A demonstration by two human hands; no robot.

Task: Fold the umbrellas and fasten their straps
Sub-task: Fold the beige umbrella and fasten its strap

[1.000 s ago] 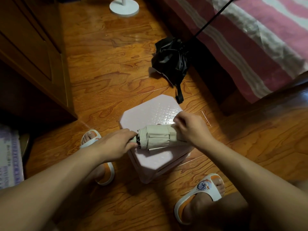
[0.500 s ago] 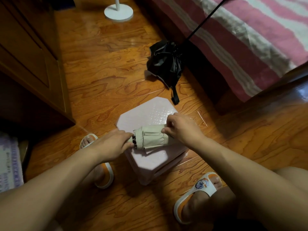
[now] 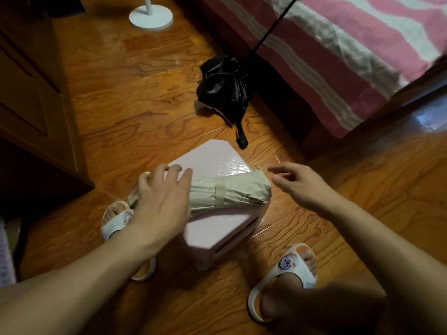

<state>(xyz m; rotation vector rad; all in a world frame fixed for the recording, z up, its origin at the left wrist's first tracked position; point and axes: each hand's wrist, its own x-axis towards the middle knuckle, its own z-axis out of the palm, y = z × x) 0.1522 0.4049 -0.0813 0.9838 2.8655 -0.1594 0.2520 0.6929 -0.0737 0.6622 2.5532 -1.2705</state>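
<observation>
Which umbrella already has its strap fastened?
The beige folded umbrella on the pink stool; the black crumpled umbrella on the floor has its strap hanging loose.

The floor (image 3: 135, 97) is shiny orange-brown wood with wavy lines in it. A dark wooden cabinet (image 3: 31, 97) stands along the left side, and a bed (image 3: 350, 52) with a pink and white striped cover fills the top right corner. A round white stand base (image 3: 151, 18) sits on the floor near the top edge, and the light is dim.
</observation>
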